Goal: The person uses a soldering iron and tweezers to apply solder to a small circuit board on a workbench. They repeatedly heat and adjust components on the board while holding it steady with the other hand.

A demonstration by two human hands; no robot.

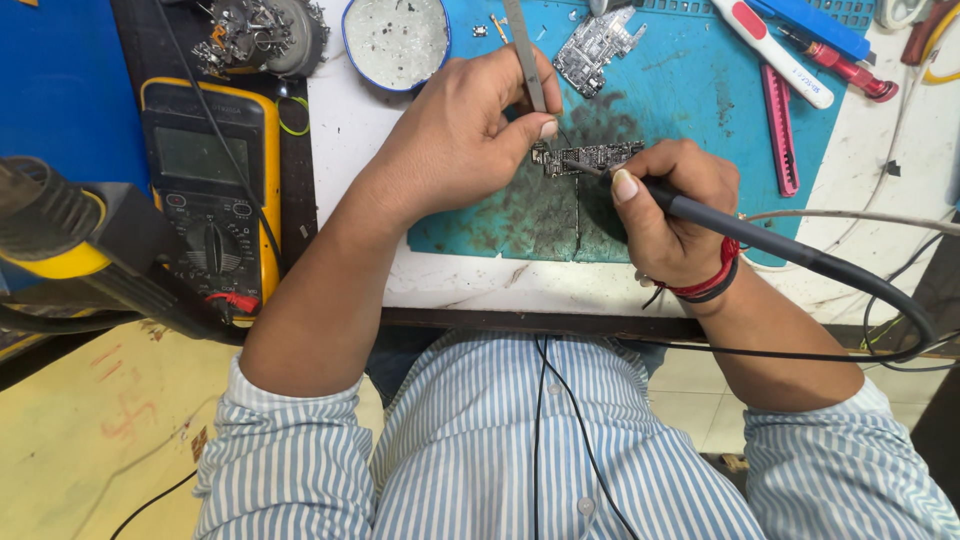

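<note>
We were mid-soldering: left hand [455,135] pinching tweezers [525,55], right hand [670,205] gripping the iron [760,240] on the small board [590,156], probably steady touch-ups next.

Your teal mat [690,90] is soot-blackened around the board; left of it sits your yellow-and-black multimeter [208,190]; your shirt [560,450] is blue-white striped.

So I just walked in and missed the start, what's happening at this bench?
A person is working on a small circuit board lying on a blue mat. The left hand holds tweezers down at the board, while the right hand holds a soldering iron with its tip on the board. A yellow multimeter sits at the left.
</note>
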